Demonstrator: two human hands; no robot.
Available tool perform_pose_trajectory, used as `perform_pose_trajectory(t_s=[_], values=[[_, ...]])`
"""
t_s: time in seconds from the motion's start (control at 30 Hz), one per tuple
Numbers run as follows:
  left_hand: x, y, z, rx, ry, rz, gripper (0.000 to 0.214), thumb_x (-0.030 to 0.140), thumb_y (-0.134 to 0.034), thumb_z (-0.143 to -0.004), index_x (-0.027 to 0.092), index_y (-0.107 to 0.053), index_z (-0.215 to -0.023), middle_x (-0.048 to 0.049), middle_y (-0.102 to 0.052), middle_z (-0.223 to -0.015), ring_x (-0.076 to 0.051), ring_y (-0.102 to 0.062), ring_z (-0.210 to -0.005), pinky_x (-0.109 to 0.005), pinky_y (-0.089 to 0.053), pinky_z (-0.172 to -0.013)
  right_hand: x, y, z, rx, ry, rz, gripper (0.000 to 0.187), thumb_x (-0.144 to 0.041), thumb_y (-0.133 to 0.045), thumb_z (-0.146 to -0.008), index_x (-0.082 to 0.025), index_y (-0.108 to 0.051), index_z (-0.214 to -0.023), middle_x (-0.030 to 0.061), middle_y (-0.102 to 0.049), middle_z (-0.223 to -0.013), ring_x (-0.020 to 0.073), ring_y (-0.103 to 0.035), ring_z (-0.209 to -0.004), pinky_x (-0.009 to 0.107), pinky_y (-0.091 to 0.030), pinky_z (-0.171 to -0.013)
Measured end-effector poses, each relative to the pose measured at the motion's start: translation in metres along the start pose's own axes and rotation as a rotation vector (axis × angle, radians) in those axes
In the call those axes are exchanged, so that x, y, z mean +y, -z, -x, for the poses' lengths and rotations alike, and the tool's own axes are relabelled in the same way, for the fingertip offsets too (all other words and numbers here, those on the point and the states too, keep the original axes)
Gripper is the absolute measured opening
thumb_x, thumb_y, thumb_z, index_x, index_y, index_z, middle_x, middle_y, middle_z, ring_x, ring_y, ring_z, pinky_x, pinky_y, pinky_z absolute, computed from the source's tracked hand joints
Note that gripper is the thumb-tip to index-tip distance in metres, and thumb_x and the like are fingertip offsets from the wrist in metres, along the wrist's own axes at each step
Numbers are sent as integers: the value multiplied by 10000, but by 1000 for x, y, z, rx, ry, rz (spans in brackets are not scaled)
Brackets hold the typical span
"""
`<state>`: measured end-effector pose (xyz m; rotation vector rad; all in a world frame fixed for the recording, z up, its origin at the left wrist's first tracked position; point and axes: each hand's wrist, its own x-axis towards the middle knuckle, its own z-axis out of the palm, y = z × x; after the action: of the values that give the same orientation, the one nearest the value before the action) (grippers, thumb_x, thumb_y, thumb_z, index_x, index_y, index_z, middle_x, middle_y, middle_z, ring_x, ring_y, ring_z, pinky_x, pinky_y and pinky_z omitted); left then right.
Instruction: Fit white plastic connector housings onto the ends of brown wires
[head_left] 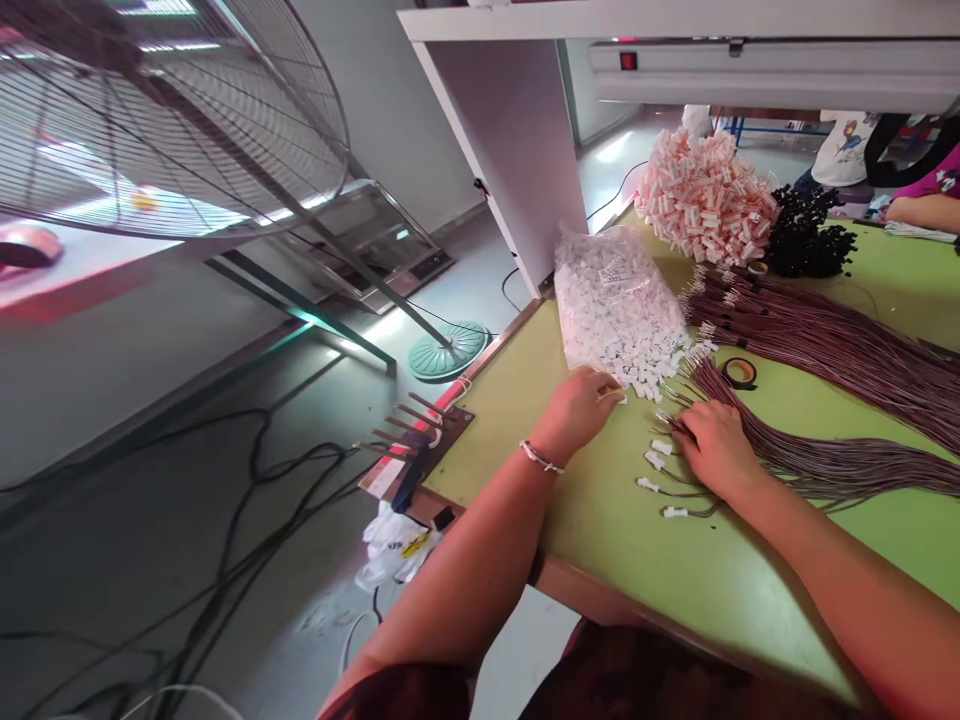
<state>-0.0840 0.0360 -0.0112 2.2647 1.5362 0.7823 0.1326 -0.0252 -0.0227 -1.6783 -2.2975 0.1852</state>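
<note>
My left hand (579, 408) rests on the green table (600, 540), fingers curled at the edge of a spill of small white plastic connectors (651, 372) from a clear bag (611, 290). It seems to pinch one connector. My right hand (712, 448) lies closed over the ends of a bundle of brown wires (825, 465). Several wires fitted with white connectors (660, 468) lie just left of that hand.
A second brown wire bundle (825, 335), a tape roll (740, 373), a pink-white parts heap (705, 195) and black parts (806, 235) lie farther back. Another person's arm (922, 208) shows far right. A standing fan (172, 110) and floor cables (225, 540) are left.
</note>
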Motion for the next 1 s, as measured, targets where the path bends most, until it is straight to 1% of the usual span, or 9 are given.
perform_pose_trajectory(t_s=[0.13, 0.27, 0.4, 0.5, 0.57, 0.63, 0.73, 0.87, 1.0], values=[[7, -12, 2, -94, -26, -13, 104, 164, -586, -720, 168, -687, -743, -64, -606, -768, -178, -568, -697, -309, -474, -668, -5, -1, 1, -26, -1, -24, 135, -296, -548, -840, -178, -613, -852, 73, -632, -874, 232, -485, -874, 347, -288, -750], [9, -8, 1, -123, 36, 117, 123, 204, -557, -744, 161, -671, -730, -61, -624, -786, -183, -572, -766, -308, -469, -724, -4, -5, 0, -38, -19, -52, 116, -249, -526, -843, -174, -595, -789, 78, -624, -844, 239, -483, -861, 360, -314, -749], [21, -2, 5, -126, 263, 432, 196, 288, -560, -756, 141, -671, -823, -42, -630, -714, -136, -539, -615, -269, -452, -597, 3, -4, 0, 131, -16, -213, 85, -211, -495, -840, -176, -570, -821, 98, -607, -903, 251, -475, -946, 392, -350, -827], [35, -6, 10, -226, 330, 718, 265, 339, -605, -732, 125, -689, -865, -16, -585, -632, -87, -460, -504, -233, -402, -510, 6, 4, 1, 263, 49, -375, 77, -199, -470, -842, -186, -546, -849, 111, -596, -1013, 250, -464, -1036, 408, -350, -892], [42, -12, 12, -300, 349, 853, 279, 351, -633, -718, 119, -697, -859, 1, -552, -592, -64, -422, -475, -214, -361, -483, 5, 9, 2, 257, 29, -505, 99, -221, -440, -860, -193, -536, -864, 94, -612, -967, 220, -517, -949, 368, -395, -835], [46, -18, 12, -334, 393, 978, 289, 358, -650, -713, 114, -693, -861, 8, -539, -587, -50, -412, -467, -202, -332, -469, 5, 13, 3, 198, -45, -623, 126, -261, -422, -872, -195, -527, -845, 47, -612, -796, 174, -545, -760, 303, -424, -717], [47, -23, 12, -323, 482, 1164, 308, 350, -679, -707, 123, -652, -914, 11, -551, -619, -46, -442, -483, -188, -336, -474, 4, 14, 3, 159, -138, -735, 162, -324, -471, -842, -185, -539, -796, -14, -539, -627, 124, -478, -580, 237, -393, -574], [47, -23, 11, -348, 561, 1265, 280, 350, -711, -692, 124, -582, -796, 13, -560, -593, -35, -451, -459, -169, -330, -460, 5, 13, 1, 146, -209, -797, 240, -375, -523, -793, -155, -610, -752, -11, -538, -607, 117, -451, -565, 226, -361, -530], [46, -25, 11, -363, 549, 1292, 314, 392, -706, -691, 112, -571, -737, 6, -569, -587, -26, -442, -442, -162, -325, -450, 5, 13, 1, 141, -212, -729, 229, -352, -551, -755, -152, -581, -647, -16, -527, -584, 112, -442, -567, 223, -360, -549]])
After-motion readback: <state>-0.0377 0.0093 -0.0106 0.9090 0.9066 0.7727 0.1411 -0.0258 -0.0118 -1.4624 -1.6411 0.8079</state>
